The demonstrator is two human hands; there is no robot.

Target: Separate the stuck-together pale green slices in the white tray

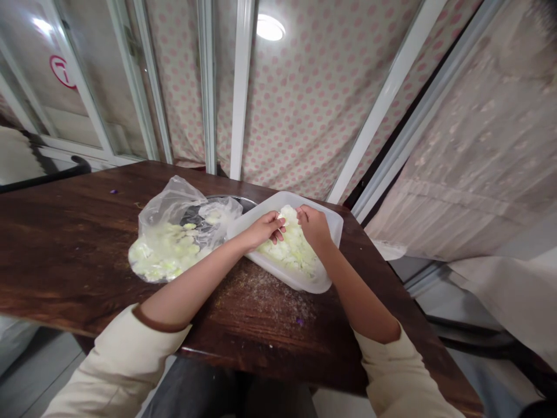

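My left hand (264, 230) pinches a white cauliflower piece (288, 213) over a translucent plastic tub (334, 225). On the other side of that piece, my right hand (315, 226) has its fingers curled and closed at its edge. Both hands are above the tub, close together. Pale yellow-green cauliflower pieces (292, 253) cover the tub's bottom. To the left of my left forearm lies a clear plastic bag (167, 204), opened out, with more cauliflower (163, 252) inside. The fingertips' exact contact is small and partly hidden.
A metal bowl or tray (237, 200) shows its rim behind the bag. White crumbs (270, 290) are scattered on the dark wooden table (65, 232) in front of the tub. Glass panels with a dotted curtain (300, 110) rise behind the table's far edge.
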